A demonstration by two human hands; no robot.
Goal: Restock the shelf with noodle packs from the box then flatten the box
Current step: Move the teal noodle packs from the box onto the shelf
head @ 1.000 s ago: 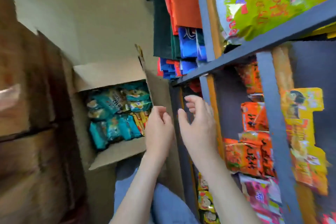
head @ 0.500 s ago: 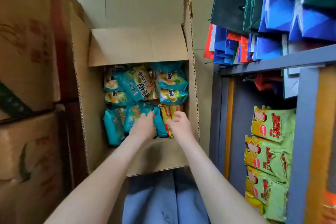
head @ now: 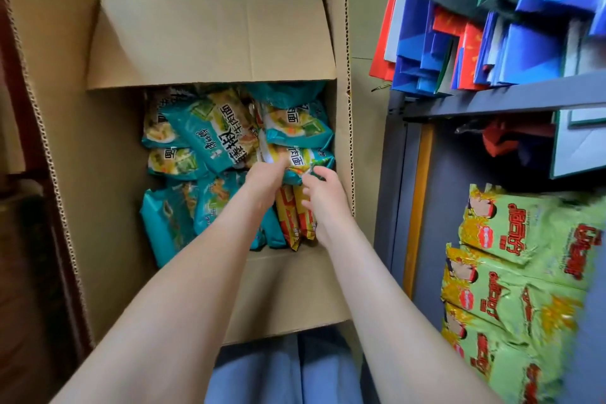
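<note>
**Both grips on a teal pack at the box's right wall**

The open cardboard box (head: 210, 43) stands on the floor straight ahead, its flaps folded outward, just beside the grey shelf (head: 492, 102) on the right. Both bare arms reach down into it.

The noodle pack (head: 303, 159) being taken lies in the right half of the box, about midway back, its right end touching the right wall. It rests face up on top of other packs. Its long axis runs left to right across the box, and its lettering reads upside down from here.

The left grip (head: 265, 180) is clamped on the pack's near left corner, fingers curled onto its edge, back of the hand up. The right grip (head: 323, 195) is closed on the near right corner, fingertips hooked over the teal edge. The pack sits just beyond both hands and spans the gap between them.

Directly under the right grip, orange packs (head: 295, 216) stand on edge, long axes running near to far. More teal packs (head: 213, 131) lie loosely piled across the left and far parts of the box, some askew.

On the shelf's lower level lie green packs (head: 524, 256); above them sit blue and red paper bags (head: 524, 43). Blue trousers (head: 278, 371) show below the box.
</note>
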